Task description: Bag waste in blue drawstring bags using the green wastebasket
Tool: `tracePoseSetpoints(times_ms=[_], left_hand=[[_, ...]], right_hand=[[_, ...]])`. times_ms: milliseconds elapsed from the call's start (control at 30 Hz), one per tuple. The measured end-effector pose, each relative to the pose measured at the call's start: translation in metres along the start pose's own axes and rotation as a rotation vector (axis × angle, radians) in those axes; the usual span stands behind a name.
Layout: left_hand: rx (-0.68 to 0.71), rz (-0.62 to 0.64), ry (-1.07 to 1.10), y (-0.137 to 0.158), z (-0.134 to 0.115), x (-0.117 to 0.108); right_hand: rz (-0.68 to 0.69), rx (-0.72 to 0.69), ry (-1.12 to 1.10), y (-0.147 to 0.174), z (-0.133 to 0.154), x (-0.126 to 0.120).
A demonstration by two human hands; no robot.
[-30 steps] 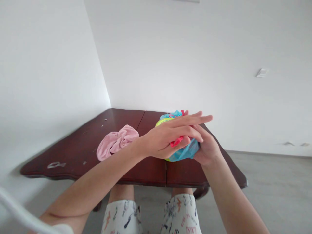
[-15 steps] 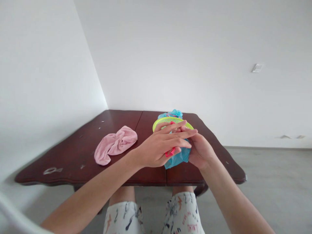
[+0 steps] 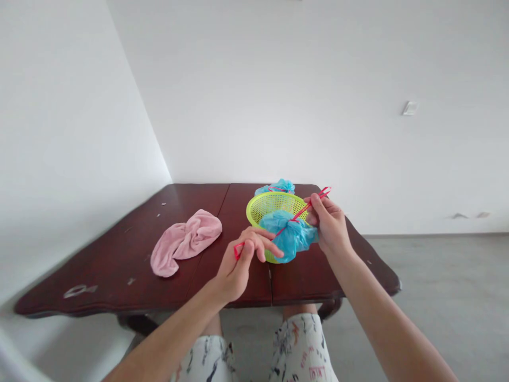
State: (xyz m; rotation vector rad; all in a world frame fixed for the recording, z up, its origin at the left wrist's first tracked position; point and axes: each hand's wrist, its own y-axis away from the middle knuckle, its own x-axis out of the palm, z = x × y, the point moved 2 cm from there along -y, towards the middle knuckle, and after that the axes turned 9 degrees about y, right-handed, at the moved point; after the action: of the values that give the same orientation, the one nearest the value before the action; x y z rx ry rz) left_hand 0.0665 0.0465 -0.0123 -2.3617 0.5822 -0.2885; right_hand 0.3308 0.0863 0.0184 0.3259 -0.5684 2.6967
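Observation:
A blue plastic drawstring bag (image 3: 293, 241) hangs bunched between my hands, its mouth gathered. My left hand (image 3: 246, 260) grips one end of the red drawstring (image 3: 304, 210), a loop of which pokes out by the thumb. Higher up, my right hand (image 3: 326, 220) pinches the other end, and a red loop sticks out above the fingers. The string is pulled taut across the bag's neck. Right behind the bag stands a yellow-green mesh basket (image 3: 254, 208), partly covered by it.
Another blue plastic bag (image 3: 280, 185) with a red string lies behind the basket. A crumpled pink cloth (image 3: 186, 241) rests on the left of the dark wooden table (image 3: 159, 297). White walls (image 3: 254, 95) border the table at the back and left.
My hands have moved apart from over the bag, left hand down and left, right hand slightly up. The red string is now stretched between them and the bag's mouth is gathered.

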Motion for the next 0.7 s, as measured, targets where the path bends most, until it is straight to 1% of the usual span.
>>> tracePoseSetpoints(times_ms=[67, 133, 233, 300, 433, 533, 633, 700], left_hand=[[-0.093, -0.118, 0.166, 0.01, 0.015, 0.011], [-0.192, -0.207, 0.298, 0.017, 0.029, 0.02], [-0.36, -0.291, 0.459, 0.024, 0.046, 0.025], [-0.484, -0.317, 0.555, 0.029, 0.053, 0.025], [-0.742, -0.258, 0.755, 0.045, 0.058, 0.023], [-0.875, -0.229, 0.872, 0.061, 0.059, 0.017], [-0.964, -0.166, 0.835, 0.073, 0.061, 0.009], [-1.001, -0.068, 0.762, 0.078, 0.06, 0.004]], right_hand=[[-0.035, -0.002, -0.034, 0.0, -0.002, 0.002], [-0.057, -0.018, -0.051, 0.001, -0.001, 0.005], [-0.068, -0.066, -0.057, 0.003, 0.003, 0.007], [-0.07, -0.094, -0.027, 0.005, 0.004, 0.006], [-0.077, -0.106, 0.048, 0.008, 0.0, 0.003], [-0.11, -0.106, 0.042, 0.011, -0.007, 0.002], [-0.09, -0.114, 0.101, 0.017, -0.009, 0.002], [-0.016, -0.117, 0.179, 0.024, -0.005, 0.002]])
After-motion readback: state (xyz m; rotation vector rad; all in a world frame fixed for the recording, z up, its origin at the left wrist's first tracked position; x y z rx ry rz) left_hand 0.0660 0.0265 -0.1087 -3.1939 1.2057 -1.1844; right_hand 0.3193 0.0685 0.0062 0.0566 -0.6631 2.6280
